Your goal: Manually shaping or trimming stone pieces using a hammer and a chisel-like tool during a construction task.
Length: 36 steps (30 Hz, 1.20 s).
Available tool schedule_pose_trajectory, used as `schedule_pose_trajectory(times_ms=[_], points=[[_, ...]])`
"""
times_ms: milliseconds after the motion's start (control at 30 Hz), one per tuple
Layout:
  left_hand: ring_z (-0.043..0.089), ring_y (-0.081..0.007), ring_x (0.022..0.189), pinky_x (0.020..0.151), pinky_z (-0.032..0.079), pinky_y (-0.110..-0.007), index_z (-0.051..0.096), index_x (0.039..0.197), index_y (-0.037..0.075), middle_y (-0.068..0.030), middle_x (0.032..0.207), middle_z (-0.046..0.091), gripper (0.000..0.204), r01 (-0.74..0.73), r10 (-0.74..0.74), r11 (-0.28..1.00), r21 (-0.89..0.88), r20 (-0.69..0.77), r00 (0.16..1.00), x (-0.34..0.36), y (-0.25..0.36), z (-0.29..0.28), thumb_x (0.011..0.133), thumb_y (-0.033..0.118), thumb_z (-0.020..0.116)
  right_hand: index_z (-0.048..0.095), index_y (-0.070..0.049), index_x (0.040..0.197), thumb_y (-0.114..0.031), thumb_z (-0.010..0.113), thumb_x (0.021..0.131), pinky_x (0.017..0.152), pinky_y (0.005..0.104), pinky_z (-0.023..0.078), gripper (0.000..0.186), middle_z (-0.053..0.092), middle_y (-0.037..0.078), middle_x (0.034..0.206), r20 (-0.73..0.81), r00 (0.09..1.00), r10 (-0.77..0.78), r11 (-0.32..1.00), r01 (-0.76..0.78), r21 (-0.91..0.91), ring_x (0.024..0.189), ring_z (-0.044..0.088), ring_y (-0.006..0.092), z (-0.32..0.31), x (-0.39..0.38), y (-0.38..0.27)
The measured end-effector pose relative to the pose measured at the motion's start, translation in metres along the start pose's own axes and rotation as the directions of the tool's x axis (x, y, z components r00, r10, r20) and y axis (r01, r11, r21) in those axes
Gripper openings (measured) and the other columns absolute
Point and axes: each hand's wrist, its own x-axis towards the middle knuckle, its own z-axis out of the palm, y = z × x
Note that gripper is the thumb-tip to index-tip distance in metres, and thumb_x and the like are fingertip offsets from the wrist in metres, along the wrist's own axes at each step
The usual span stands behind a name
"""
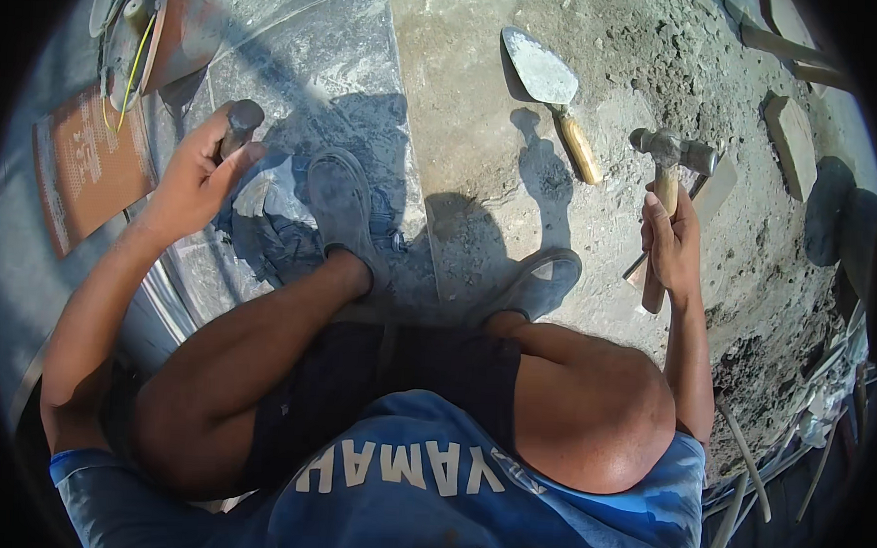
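Right hand: your right hand [673, 239], right of centre in the frame, has its fingers closed around the wooden handle of a hammer [665, 185].
Hammer: it stands nearly upright in the picture, head uppermost; the head is dull, worn metal with a rounded knob and a blunt cylindrical face, and the handle is smooth, browner below your grip.
Left hand: your left hand [195, 183], left of centre, has its thumb and fingers curled around a dark metal tool [243, 118].
Dark tool: its thick, blunt, rounded end points up; your hand hides the rest, so you cannot tell its full shape.
Trowel: at upper centre-right lies a trowel [540, 70], its leaf-shaped blade crusted pale grey, its rounded handle of yellowish wood.
Bucket: at upper left a reddish, dusty bucket [188, 33] leans on its side, a thin yellow strand [134, 75] at its mouth.
Panel: below it sits a rust-orange panel [84, 180], textured and smeared with pale residue.
Ground: a smooth, dust-streaked grey sheet [321, 38] meets gritty, sandy ground [449, 100] at centre; dark, crumbly soil [764, 353] fills the right.
Block: a flat-sided, angular grey block [791, 146] lies at upper right.
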Motion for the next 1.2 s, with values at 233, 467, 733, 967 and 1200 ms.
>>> schedule_pose_trajectory(times_ms=[233, 467, 733, 967, 1200], points=[[0.062, -0.0388, 0.078, 0.072, 0.049, -0.046, 0.059, 0.076, 0.001, -0.0182, 0.072, 0.061, 0.022, -0.286, 0.259, 0.954, 0.09, 0.231, 0.938, 0.125, 0.082, 0.201, 0.083, 0.022, 0.063, 0.048, -0.004, 0.091, -0.013, 0.068, 0.083, 0.037, 0.0215, 0.039, 0.023, 0.048, 0.001, 0.055, 0.244, 0.963, 0.111, 0.793, -0.234, 0.563, 0.037, 0.043, 0.0092, -0.006, -0.008, 0.027], [0.063, -0.036, 0.072, 0.069, 0.049, -0.047, 0.06, 0.07, 0.003, -0.0162, 0.068, 0.062, 0.036, -0.178, 0.177, 0.982, 0.065, 0.012, 0.984, 0.143, 0.068, 0.313, 0.09, 0.034, 0.058, 0.048, -0.002, 0.101, -0.02, 0.053, 0.096, 0.048, 0.0234, 0.035, 0.019, 0.045, 0.0, 0.067, -0.194, 0.981, 0.013, 0.96, 0.042, 0.278, 0.054, 0.04, 0.0068, -0.018, -0.023, 0.045], [0.061, -0.0333, 0.063, 0.058, 0.048, -0.044, 0.057, 0.068, 0.003, -0.0161, 0.064, 0.06, 0.028, -0.151, 0.121, 0.988, -0.041, -0.408, 0.905, 0.139, 0.032, 0.31, 0.084, 0.024, 0.065, 0.047, 0.002, 0.1, -0.032, 0.053, 0.096, 0.044, 0.0227, 0.039, 0.035, 0.05, 0.003, 0.062, -0.086, 0.994, -0.074, 0.98, 0.088, 0.178, 0.048, 0.047, 0.0089, 0.042, -0.016, 0.008], [0.062, -0.0319, 0.061, 0.054, 0.047, -0.041, 0.057, 0.068, 0.006, -0.0126, 0.063, 0.06, 0.017, -0.255, 0.127, 0.955, -0.15, -0.572, 0.811, 0.148, 0.017, 0.306, 0.079, 0.013, 0.068, 0.044, -0.001, 0.091, -0.037, 0.051, 0.096, 0.045, 0.0262, 0.042, 0.038, 0.048, 0.007, 0.065, -0.036, 0.874, -0.485, 0.823, 0.47, 0.32, 0.049, 0.046, 0.0129, 0.062, -0.013, 0.015], [0.061, -0.0335, 0.061, 0.055, 0.047, -0.042, 0.058, 0.072, 0.005, -0.0136, 0.065, 0.06, 0.014, -0.16, 0.093, 0.985, -0.061, -0.591, 0.801, 0.16, 0.012, 0.312, 0.079, 0.013, 0.069, 0.048, -0.003, 0.092, -0.034, 0.052, 0.097, 0.044, 0.0253, 0.039, 0.031, 0.049, 0.003, 0.061, 0.1, 0.967, -0.235, 0.972, 0.234, 0.014, 0.046, 0.043, 0.0079, 0.058, -0.002, 0.026]])
